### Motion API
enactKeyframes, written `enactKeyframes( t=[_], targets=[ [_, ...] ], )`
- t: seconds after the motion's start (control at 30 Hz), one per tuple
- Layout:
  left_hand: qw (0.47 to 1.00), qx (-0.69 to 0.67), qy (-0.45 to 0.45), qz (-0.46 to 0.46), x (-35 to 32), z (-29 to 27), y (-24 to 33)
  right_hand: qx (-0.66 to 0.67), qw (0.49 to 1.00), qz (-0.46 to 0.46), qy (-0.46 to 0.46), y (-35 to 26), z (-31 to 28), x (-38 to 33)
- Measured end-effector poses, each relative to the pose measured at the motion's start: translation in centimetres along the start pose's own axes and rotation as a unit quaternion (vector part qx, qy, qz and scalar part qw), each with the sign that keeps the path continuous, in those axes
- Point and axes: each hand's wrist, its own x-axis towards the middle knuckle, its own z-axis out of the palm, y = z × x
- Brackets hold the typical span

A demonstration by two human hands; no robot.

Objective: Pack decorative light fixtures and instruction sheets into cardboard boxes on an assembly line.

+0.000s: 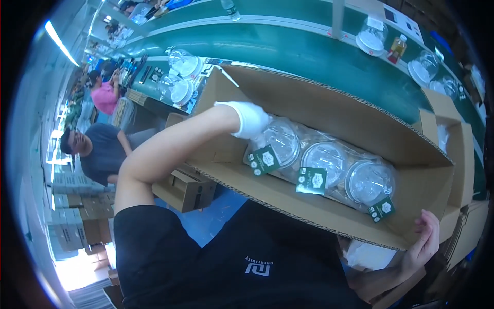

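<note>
A long, open cardboard box point(329, 216) lies tilted in front of my chest. Three round clear containers with pale lids sit in a row inside: the left container point(280, 141), the middle container point(325, 159) and the right container point(369, 181). Each one carries a green tag, such as the middle tag point(311, 181). My left hand point(250, 120), in a white glove, reaches into the box against the left container; its fingers are hidden. At the box's near right corner, my bare right hand point(426, 237) has its fingers curled at the cardboard rim.
Behind the box runs a green worktable point(288, 51) bearing clear dome containers point(180, 90) and a drink bottle point(397, 49). Another carton point(460, 159) stands at the right, a smaller carton point(188, 190) below left. A person in dark clothing point(100, 152) is at the left.
</note>
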Motion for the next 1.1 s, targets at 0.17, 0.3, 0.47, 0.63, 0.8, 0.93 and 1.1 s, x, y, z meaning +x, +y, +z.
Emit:
enactKeyframes(
  t=[0.17, 0.3, 0.47, 0.63, 0.8, 0.93, 1.1],
  targets=[
    [0.861, -0.343, 0.332, 0.175, -9.9, 0.0, -1.3, -0.082, 0.989, -0.11, -0.057, -0.8, -1.6, -0.9],
    [0.572, -0.499, 0.647, 0.073, -13.6, 10.9, -6.4, -0.077, 0.936, -0.283, -0.194, -5.7, 2.1, -1.3],
    [0.492, -0.413, 0.705, -0.301, -12.3, 33.8, -14.0, -0.141, 0.915, -0.318, -0.202, -9.1, 6.8, -2.5],
    [0.587, -0.358, 0.391, -0.611, -11.7, 51.0, -12.4, -0.171, 0.918, -0.332, -0.133, -9.2, 8.7, -2.8],
    [0.635, -0.416, 0.346, -0.552, -8.2, 57.9, -11.5, -0.186, 0.921, -0.337, -0.05, -7.9, 8.3, -3.3],
    [0.626, -0.402, 0.292, -0.601, -5.7, 58.9, -9.1, -0.197, 0.92, -0.336, -0.034, -5.3, 9.1, -3.4],
    [0.744, -0.497, 0.157, -0.418, -5.7, 59.5, -9.7, -0.202, 0.922, -0.331, -0.009, -4.6, 9.0, -3.2]
  ],
)
